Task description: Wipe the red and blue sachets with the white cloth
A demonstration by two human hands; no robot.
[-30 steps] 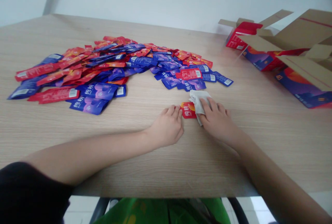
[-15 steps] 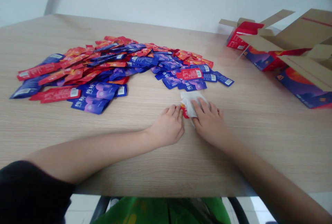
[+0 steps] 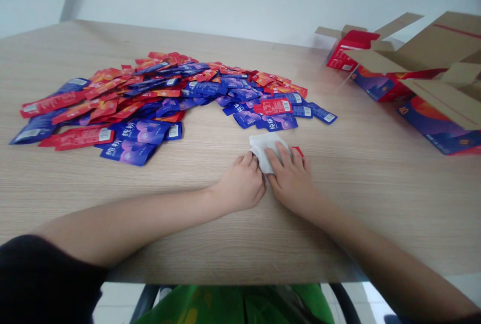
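Note:
A red sachet [image 3: 298,150] lies on the wooden table [image 3: 376,204], almost wholly hidden; only its right corner shows past my right hand. My right hand [image 3: 289,179] lies flat on a white cloth [image 3: 263,146], pressing it down over the sachet with its fingers stretched out. My left hand [image 3: 242,184] rests beside it on the left, fingers curled down, its fingertips touching the left edge of the cloth and sachet. A wide heap of red and blue sachets [image 3: 165,98] spreads across the table beyond both hands.
Opened cardboard boxes [image 3: 413,73] with red and blue printed sides lie at the back right of the table. A green seat [image 3: 233,306] shows below the near table edge.
My right hand has slid the white cloth leftward over the red sachet, which now shows only at its right corner. My left hand has stayed in place.

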